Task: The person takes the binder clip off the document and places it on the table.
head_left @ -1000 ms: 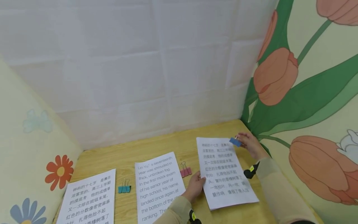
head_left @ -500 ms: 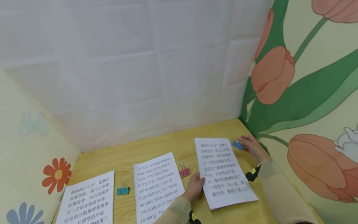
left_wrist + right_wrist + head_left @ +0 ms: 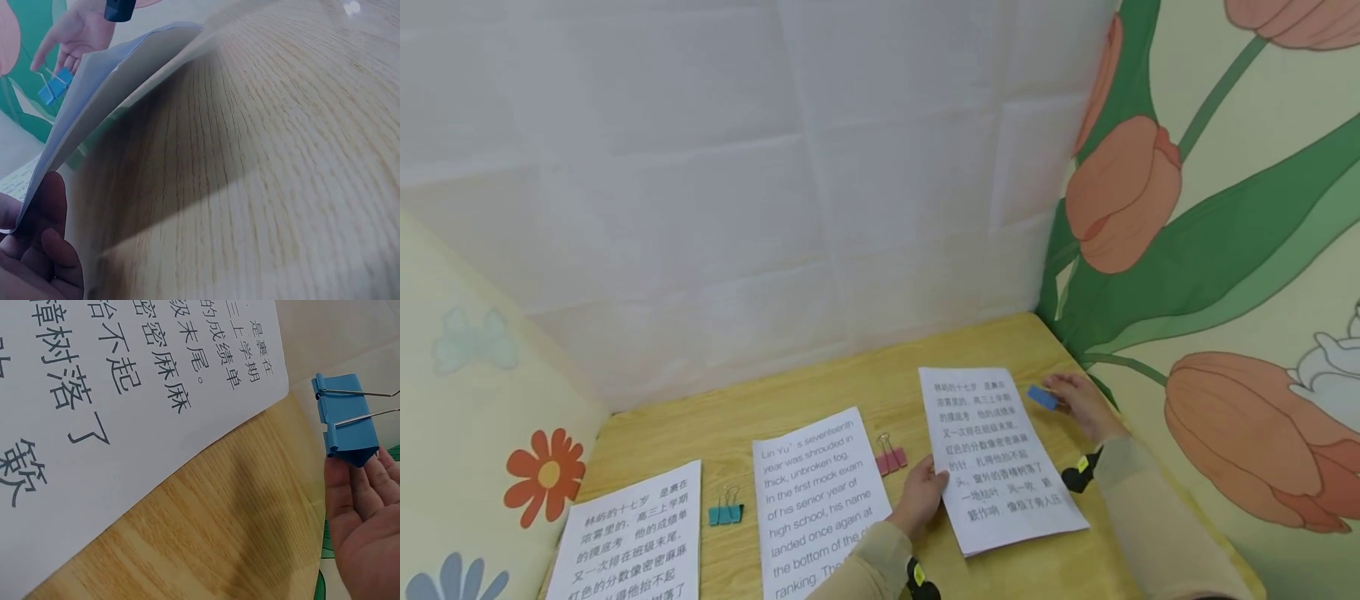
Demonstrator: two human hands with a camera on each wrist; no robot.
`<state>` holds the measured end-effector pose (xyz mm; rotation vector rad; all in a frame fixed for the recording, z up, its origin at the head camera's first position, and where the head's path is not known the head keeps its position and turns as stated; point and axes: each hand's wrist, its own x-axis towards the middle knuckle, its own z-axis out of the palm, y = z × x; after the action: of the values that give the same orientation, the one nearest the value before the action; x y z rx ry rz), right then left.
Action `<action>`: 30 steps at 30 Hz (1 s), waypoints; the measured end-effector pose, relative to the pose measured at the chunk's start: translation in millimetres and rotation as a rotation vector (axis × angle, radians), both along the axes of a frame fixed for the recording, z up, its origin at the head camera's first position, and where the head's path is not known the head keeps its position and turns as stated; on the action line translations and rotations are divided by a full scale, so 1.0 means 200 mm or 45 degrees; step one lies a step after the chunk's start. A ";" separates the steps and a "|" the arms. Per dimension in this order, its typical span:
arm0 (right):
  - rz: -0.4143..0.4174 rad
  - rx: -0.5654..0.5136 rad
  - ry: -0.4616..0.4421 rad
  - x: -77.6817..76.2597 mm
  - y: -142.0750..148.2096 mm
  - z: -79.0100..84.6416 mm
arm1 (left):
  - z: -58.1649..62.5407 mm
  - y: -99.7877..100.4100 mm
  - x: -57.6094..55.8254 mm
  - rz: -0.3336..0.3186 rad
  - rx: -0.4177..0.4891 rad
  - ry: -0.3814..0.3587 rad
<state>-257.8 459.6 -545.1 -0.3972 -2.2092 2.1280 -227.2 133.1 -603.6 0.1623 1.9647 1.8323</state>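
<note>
My left hand [image 3: 921, 497] pinches the left edge of a stack of printed sheets with Chinese text [image 3: 988, 454]. In the left wrist view, fingers [image 3: 53, 206] curl at the edge of the sheets [image 3: 115, 78], which are raised off the table on this side. Just right of the stack's upper right corner, my right hand [image 3: 1084, 408] holds a blue binder clip [image 3: 1042, 397], apart from the paper. The right wrist view shows the clip [image 3: 347, 415] with both wire handles out to the side and fingertips at its lower end.
On the wooden table [image 3: 820, 392] lie an English-text stack [image 3: 820, 508] and another Chinese-text stack [image 3: 632, 533]. A pink binder clip [image 3: 892, 460] and a teal one [image 3: 726, 514] stand beside them. White sheeting [image 3: 737, 208] hangs behind; a tulip-patterned wall [image 3: 1225, 275] borders the right.
My right hand has drawn the blue clip away from the stack's upper right corner, rightward and slightly toward me. The left hand keeps its grip on the sheets. The head view has shifted slightly.
</note>
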 end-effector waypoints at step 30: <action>-0.152 0.181 -0.192 0.09 0.08 -0.10 | -0.02 0.07 -0.01 0.069 -0.020 -0.030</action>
<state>-240.2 475.6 -564.2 -0.6827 -2.3318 1.9267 -228.8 146.9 -606.7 0.0832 1.9851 1.8435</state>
